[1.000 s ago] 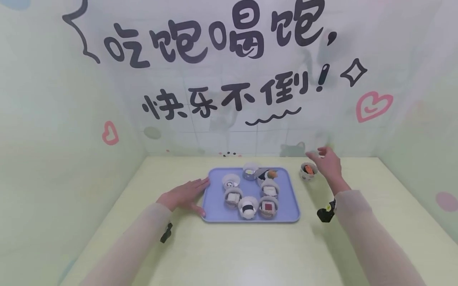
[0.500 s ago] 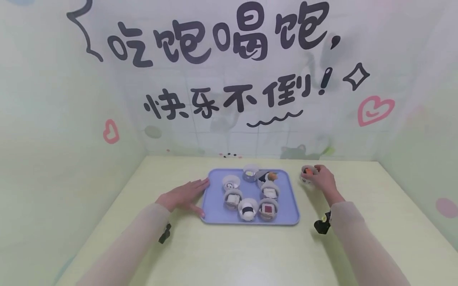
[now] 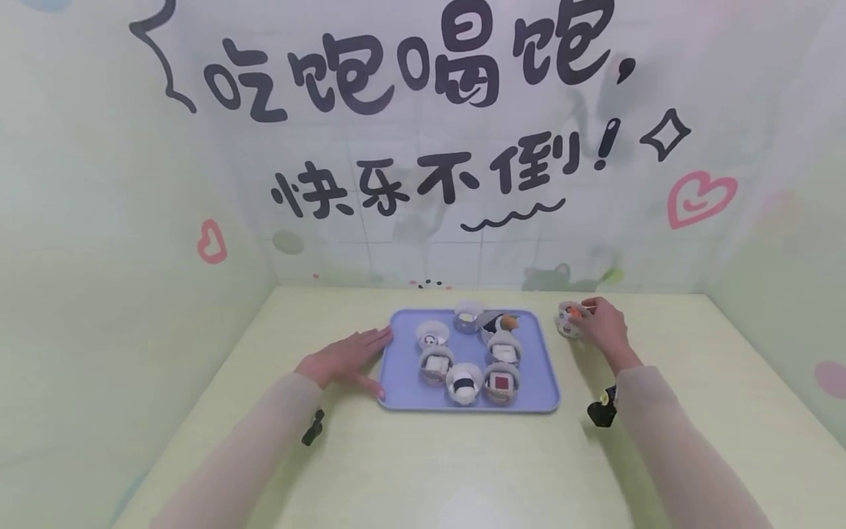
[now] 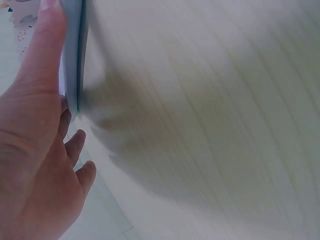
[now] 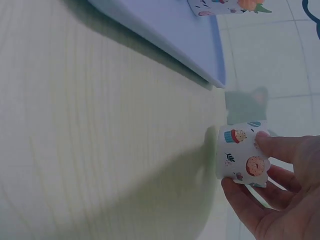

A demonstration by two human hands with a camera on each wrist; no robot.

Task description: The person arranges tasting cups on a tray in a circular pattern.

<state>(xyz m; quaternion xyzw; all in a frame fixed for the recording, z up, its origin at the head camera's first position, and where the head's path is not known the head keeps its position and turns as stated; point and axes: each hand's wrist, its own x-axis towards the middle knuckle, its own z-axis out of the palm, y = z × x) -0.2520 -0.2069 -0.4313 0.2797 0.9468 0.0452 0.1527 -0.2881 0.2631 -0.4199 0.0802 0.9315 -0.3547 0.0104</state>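
Observation:
My right hand (image 3: 606,332) pinches a small printed paper cup (image 5: 245,154) at the back right, beside the tray. An orange-topped toy sushi piece (image 3: 573,314) shows inside that cup in the head view. In the right wrist view the thumb is on one side of the cup and the fingers on the other; whether it is off the table I cannot tell. My left hand (image 3: 346,358) rests with spread fingers against the left edge of a blue tray (image 3: 403,393). The left thumb (image 4: 47,45) touches the tray's rim in the left wrist view.
On the tray stand several paper cups holding toy sushi, among them a white piece with a black band (image 3: 465,388) and one with a red square (image 3: 501,385). A printed wall (image 3: 423,257) rises behind the table (image 3: 463,470), with side walls left and right.
My right hand has come down from above the cup and taken hold of it; the cup now looks slightly tilted. My left hand has stayed at the tray's left edge.

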